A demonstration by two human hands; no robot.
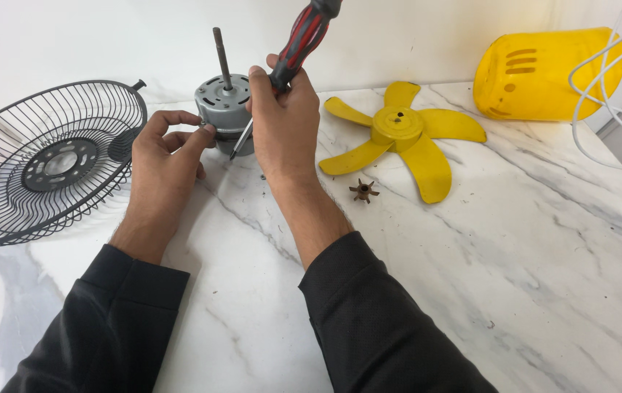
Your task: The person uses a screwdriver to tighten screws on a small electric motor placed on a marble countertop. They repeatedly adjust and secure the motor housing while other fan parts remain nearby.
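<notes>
White marble table (471, 291) against a pale wall: your right hand (282, 124) grips a red-and-black screwdriver (293, 51), its tip at the grey fan motor (225, 109) standing at the table's back edge. Your left hand (162, 156) pinches a small part, too small to identify, against the motor's side. Black wire guard (42, 164) lies left; yellow blades (398, 138), small brown nut (363, 191) and yellow cover (544, 73) lie right.

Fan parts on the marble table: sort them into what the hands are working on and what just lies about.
In hand:
- grey motor
- red-and-black screwdriver, held by right hand
- left hand, fingertips at the motor's side

Lying about:
- black wire guard
- yellow blade
- yellow housing
- small brown nut
- white cable
</notes>
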